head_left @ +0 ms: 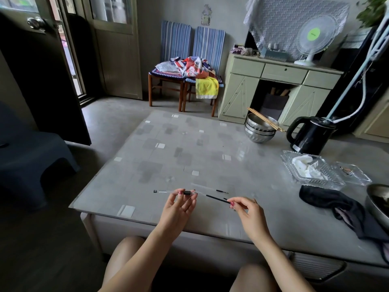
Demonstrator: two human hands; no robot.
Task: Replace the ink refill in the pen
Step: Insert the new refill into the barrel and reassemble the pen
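Observation:
My left hand [179,204] holds a clear pen barrel [168,192] level above the near edge of the table; the barrel has a black grip section by my fingers and a dark end cap at its left tip. My right hand [248,211] pinches the end of a thin black ink refill [216,198], which slants up and left with its other end at the barrel's open right end. A second, mostly clear refill [210,189] with a dark tip lies on the table just beyond my hands.
The grey patterned table [189,157] carries steel bowls with chopsticks [261,129], a black kettle [311,133], glass trays [311,171], a dark cloth [334,205] and a metal bowl [379,201] on the right. A dark stool [31,157] stands to the left.

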